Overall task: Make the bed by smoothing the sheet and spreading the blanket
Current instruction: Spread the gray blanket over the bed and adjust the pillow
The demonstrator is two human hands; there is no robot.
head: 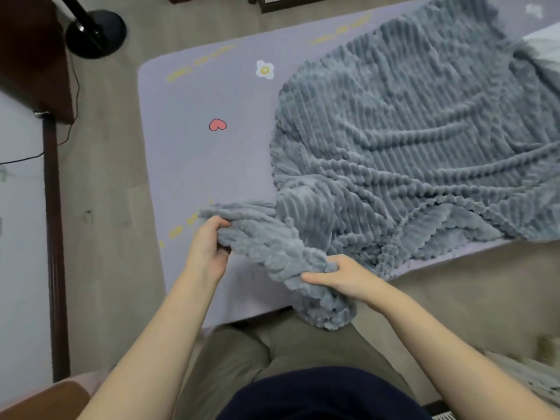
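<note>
left hand (209, 248) grips blanket (394, 140) edge, near left | right hand (339, 277) clutches bunched corner, near | blanket rumpled on sheet (194, 153), right

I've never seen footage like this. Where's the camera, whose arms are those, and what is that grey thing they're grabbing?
There is no machine here: a person wears one wide-angle camera on the head, looking down, so the arms are their own. The left hand and right hand each grip a bunched edge of a fluffy grey ribbed blanket. The rest of it lies rumpled over much of a lilac sheet, printed with a pink heart and a white flower. A black round base stands on the floor beyond.
</note>
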